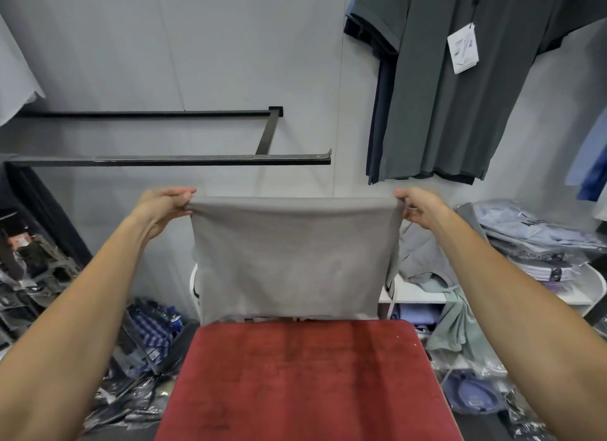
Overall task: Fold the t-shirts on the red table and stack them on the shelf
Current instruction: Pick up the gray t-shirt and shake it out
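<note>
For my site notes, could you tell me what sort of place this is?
Probably a clothing shop's stockroom or display corner: a tagged polo hangs on the wall, bagged shirts are piled on a white shelf, beside a bare rail.

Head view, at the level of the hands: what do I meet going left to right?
Left hand → grey t-shirt held up between the hands → right hand → bagged shirts stack.

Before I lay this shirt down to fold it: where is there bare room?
The red table top below the gray t-shirt shows bare from its far edge toward you. The white shelf at right is crowded with a heaped garment and bagged shirts.
</note>
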